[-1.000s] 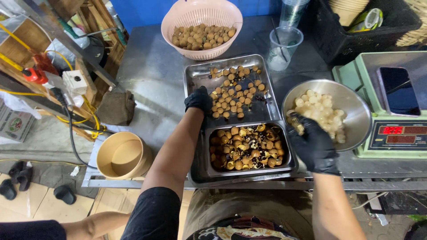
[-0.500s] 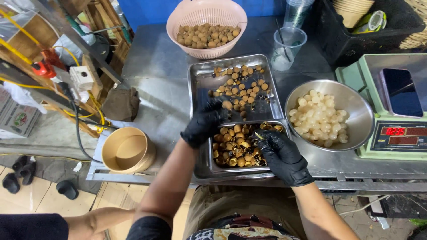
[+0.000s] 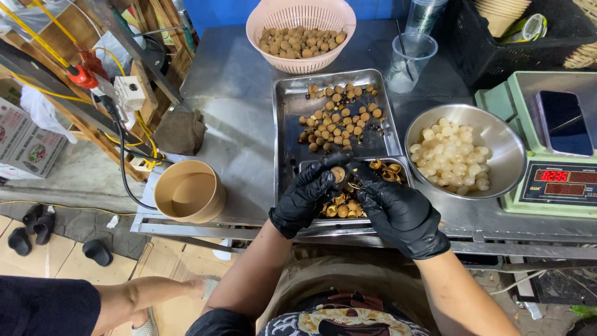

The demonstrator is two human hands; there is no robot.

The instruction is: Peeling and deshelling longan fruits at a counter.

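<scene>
Gloved hands at the worktop's near edge
Left hand (image 3: 306, 196) pinches a brown longan (image 3: 339, 175); right hand (image 3: 398, 214), fingers curled, closes on it over the shell tray (image 3: 398, 163).

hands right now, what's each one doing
left hand: closed on a small brown fruit
right hand: fingers pinched at the same fruit
</scene>
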